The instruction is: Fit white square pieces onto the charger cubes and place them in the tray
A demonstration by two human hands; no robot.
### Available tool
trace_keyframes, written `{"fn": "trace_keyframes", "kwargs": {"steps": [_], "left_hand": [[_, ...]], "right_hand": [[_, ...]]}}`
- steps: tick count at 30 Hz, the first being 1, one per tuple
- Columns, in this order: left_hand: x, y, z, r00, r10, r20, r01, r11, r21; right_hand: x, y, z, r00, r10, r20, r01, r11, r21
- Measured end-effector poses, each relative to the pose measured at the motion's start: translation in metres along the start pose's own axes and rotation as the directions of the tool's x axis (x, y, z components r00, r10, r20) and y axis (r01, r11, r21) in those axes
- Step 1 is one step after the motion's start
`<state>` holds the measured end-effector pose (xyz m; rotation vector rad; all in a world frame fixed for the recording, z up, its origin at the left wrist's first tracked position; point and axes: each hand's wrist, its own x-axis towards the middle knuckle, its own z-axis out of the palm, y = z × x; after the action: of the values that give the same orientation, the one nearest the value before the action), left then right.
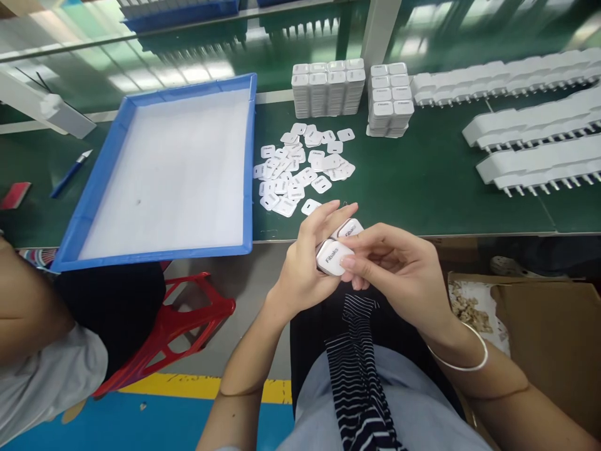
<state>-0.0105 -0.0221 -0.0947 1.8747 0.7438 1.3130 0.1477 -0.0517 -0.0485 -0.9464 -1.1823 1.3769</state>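
**Two white chargers in hand above the lap**

Striped cloth (359,363) on the person's lap lies closest, and just above it both hands meet in front of the worktop (422,181) edge. One white charger (332,257), printed with a brand name, sits in the left hand (300,275), whose fingers curl around its side. A second charger (350,228) shows just behind it, touching the first. On the right hand (404,275), the fingers are pressed onto the nearer charger's face, thumb and forefinger pinching its corner.

As for progress, judging from how things lie: the blue tray (113,156) on the worktop holds nothing but its white liner, so no finished pieces have been laid there yet. A loose heap of small white labels (300,169) lies beyond the hands, well stocked. Behind it stand two blocks of stacked chargers (328,88), and to the right long rows of plug bodies (535,163) with pins showing. Most of the work therefore seems to lie ahead.

Left of the tray, a blue knife (70,172) rests on the worktop. Another person's arm (28,307) shows at the left edge, beside a red stool (183,326). A cardboard box (539,326) stands on the right.
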Motion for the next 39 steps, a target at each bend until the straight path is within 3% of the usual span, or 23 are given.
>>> {"fn": "trace_keyframes", "kwargs": {"steps": [11,16,22,32,36,39], "left_hand": [[-0.001,0.001,0.0,0.999,-0.035,-0.001,0.035,0.999,0.029],[-0.003,-0.003,0.002,0.999,-0.053,0.005,0.052,0.998,0.041],[-0.006,-0.012,0.006,1.0,0.023,-0.003,-0.023,1.0,0.001],[-0.006,-0.021,0.009,0.991,0.131,-0.017,-0.129,0.989,0.07],[-0.008,-0.02,0.014,0.996,0.074,-0.051,-0.075,0.997,-0.008],[-0.006,-0.012,0.016,0.996,0.003,-0.093,-0.017,0.99,-0.141]], "right_hand": [[0.002,0.002,0.0,1.0,-0.012,-0.017,0.01,0.992,-0.128],[0.003,0.002,0.0,0.999,0.036,-0.03,-0.041,0.982,-0.187],[0.005,-0.001,0.001,0.987,0.15,-0.063,-0.156,0.981,-0.117],[0.011,0.002,-0.005,0.968,0.252,0.022,-0.25,0.966,-0.067],[0.008,-0.001,-0.003,0.971,0.24,-0.009,-0.239,0.962,-0.135],[0.005,-0.006,-0.004,0.986,0.161,-0.035,-0.165,0.977,-0.137]]}}
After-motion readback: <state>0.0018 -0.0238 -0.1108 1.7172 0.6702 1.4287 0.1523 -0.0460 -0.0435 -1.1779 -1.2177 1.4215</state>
